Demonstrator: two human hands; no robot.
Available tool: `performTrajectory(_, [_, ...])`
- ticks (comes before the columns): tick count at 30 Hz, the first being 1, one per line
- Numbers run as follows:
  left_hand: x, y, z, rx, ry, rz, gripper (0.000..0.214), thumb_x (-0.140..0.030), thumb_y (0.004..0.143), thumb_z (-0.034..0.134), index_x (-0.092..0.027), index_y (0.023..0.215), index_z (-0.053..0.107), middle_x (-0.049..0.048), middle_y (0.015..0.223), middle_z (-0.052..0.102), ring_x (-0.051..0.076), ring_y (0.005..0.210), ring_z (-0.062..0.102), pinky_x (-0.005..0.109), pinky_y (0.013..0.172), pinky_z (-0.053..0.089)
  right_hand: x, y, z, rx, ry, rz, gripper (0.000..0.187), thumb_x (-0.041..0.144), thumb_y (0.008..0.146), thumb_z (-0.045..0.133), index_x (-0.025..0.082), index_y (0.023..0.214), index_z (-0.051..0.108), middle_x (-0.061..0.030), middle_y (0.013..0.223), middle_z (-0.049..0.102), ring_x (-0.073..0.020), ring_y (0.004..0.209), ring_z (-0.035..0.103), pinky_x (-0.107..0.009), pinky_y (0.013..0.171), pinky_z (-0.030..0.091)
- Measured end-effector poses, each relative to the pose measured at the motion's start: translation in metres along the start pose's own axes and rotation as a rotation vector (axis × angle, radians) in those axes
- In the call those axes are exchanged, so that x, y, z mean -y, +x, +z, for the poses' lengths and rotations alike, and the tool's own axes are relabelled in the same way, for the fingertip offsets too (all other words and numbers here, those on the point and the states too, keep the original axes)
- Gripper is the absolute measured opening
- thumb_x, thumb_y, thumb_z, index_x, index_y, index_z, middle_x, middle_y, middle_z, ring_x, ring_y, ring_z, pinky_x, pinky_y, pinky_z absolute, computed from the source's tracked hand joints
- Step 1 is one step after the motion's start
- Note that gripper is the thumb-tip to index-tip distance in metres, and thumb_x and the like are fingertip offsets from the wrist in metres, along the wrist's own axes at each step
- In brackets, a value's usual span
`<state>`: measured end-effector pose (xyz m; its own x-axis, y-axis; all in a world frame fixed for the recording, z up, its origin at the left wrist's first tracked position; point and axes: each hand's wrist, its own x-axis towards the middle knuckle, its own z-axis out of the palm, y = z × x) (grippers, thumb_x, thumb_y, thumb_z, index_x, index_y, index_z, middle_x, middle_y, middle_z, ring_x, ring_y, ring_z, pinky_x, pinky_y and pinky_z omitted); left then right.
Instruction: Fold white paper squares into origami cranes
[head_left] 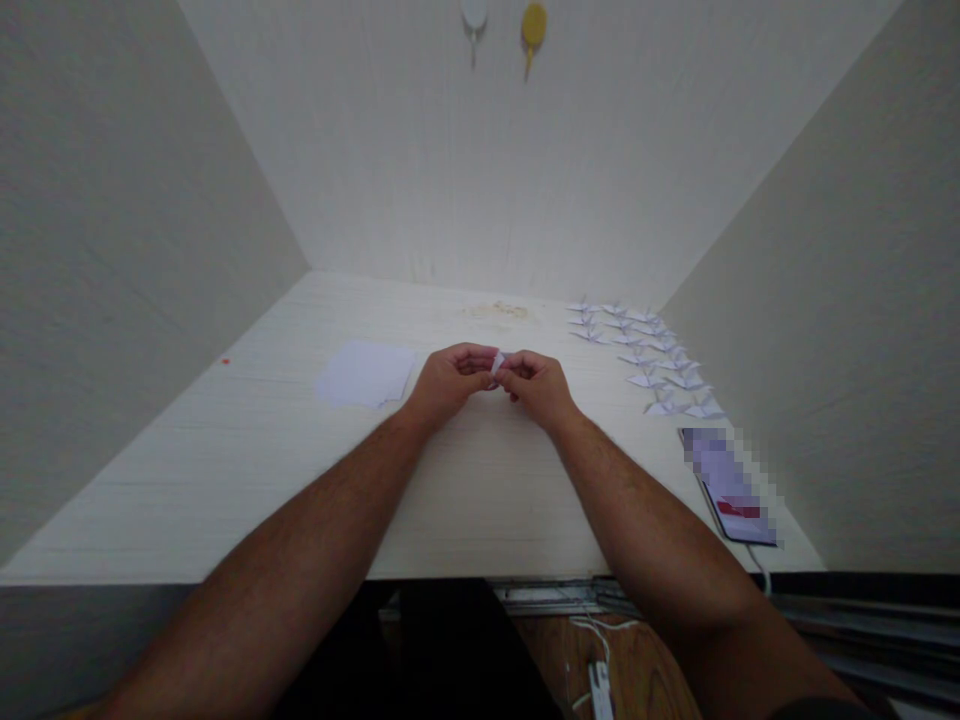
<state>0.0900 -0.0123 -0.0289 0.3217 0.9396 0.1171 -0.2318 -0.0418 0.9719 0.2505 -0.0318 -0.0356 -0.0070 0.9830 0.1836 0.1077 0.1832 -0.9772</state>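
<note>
Between my two hands, above the middle of the white tabletop, is a small folded piece of white paper (499,362). My left hand (459,375) pinches it from the left with thumb and fingers. From the right, my right hand (531,380) grips the same paper, its fingers curled and closed. Most of the paper is hidden by the fingertips, so its exact folded shape cannot be made out. Just left of my left hand lies a stack of white paper sheets (367,372). Several folded paper cranes (641,350) stand in rows at the back right.
A phone (727,490) with a white cable (759,570) lies by the right wall. Walls enclose the table (300,500) at left, back and right. Two hooks, one white (474,15) and one yellow (534,25), are on the back wall. A small red bit (226,361) lies far left.
</note>
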Motion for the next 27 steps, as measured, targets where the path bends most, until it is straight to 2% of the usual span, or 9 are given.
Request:
performTrajectory(12, [-0.004,-0.0023,0.003,-0.026,0.021,-0.004,0.038,-0.02,0.058,0.084,-0.012,0.092,0.069,0.0069,0.087,0.072,0.017,0.075,0.068,0.037,0.077,0.056,0.0037,-0.0008,0.001,0.008,-0.017,0.014,0.018,0.034,0.066,0.071,0.019,0.072,0.064,0.0035,0.055,0.059,-0.0081,0.045,0.047,-0.021,0.044,0.037])
performTrajectory(15, [-0.0045,-0.0024,0.0044,-0.042,0.02,-0.002,0.041,-0.019,0.059,0.083,-0.013,0.098,0.07,0.0053,0.085,0.071,0.016,0.073,0.068,0.037,0.076,0.056,0.004,-0.0012,0.0016,0.0,-0.036,0.004,0.015,0.032,0.068,0.069,0.019,0.071,0.062,0.0028,0.056,0.061,-0.0082,0.045,0.048,-0.021,0.044,0.037])
performTrajectory(18, [-0.0037,-0.0018,0.004,-0.038,0.048,0.008,0.046,-0.02,0.06,0.082,-0.014,0.103,0.07,0.0048,0.086,0.071,0.016,0.073,0.067,0.037,0.076,0.056,0.0029,-0.0009,0.002,-0.015,-0.076,0.0,0.012,0.029,0.07,0.067,0.02,0.07,0.06,0.0045,0.052,0.058,-0.0082,0.044,0.046,-0.021,0.043,0.035])
performTrajectory(27, [-0.0012,-0.0008,0.0022,0.018,0.007,-0.012,0.042,-0.013,0.057,0.081,-0.014,0.097,0.067,0.0069,0.091,0.073,0.018,0.082,0.069,0.035,0.074,0.056,0.0089,-0.0031,0.0035,-0.029,-0.065,0.08,0.008,0.024,0.067,0.061,0.022,0.065,0.054,0.008,0.042,0.048,-0.0081,0.037,0.039,-0.021,0.039,0.028])
